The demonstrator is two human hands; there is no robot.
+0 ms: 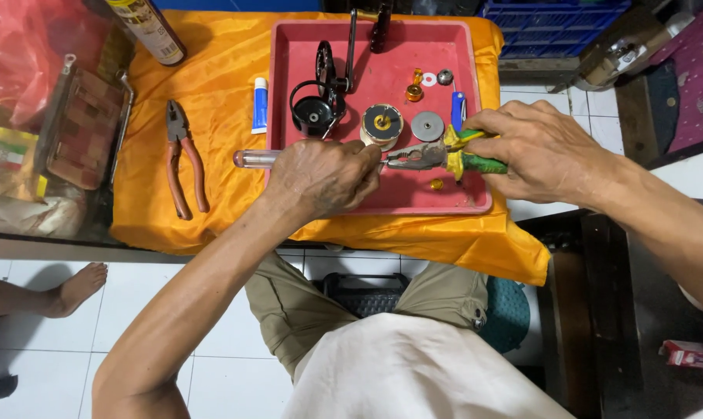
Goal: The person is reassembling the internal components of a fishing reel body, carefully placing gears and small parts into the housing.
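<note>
Gripping pliers (433, 157), both hands (324, 177).

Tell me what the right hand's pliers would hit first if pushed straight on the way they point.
The right hand holds pliers pointing left across the red tray. Their tips already sit at the left hand, so those fingers come first, though depth is unclear.

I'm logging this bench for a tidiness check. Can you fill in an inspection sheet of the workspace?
Surface: orange cloth over a low table, bearing a red tray.
Job's things: green-handled pliers; clear-handled tool; black reel body; spool; washers in tray.
Clutter: red-handled pliers, small tube, spray can.
Grippers: left hand on the clear-handled tool; right hand grips the green-handled pliers.
Cables: nothing seen.
Surroundings: white tiled floor, another person's bare foot.
</note>
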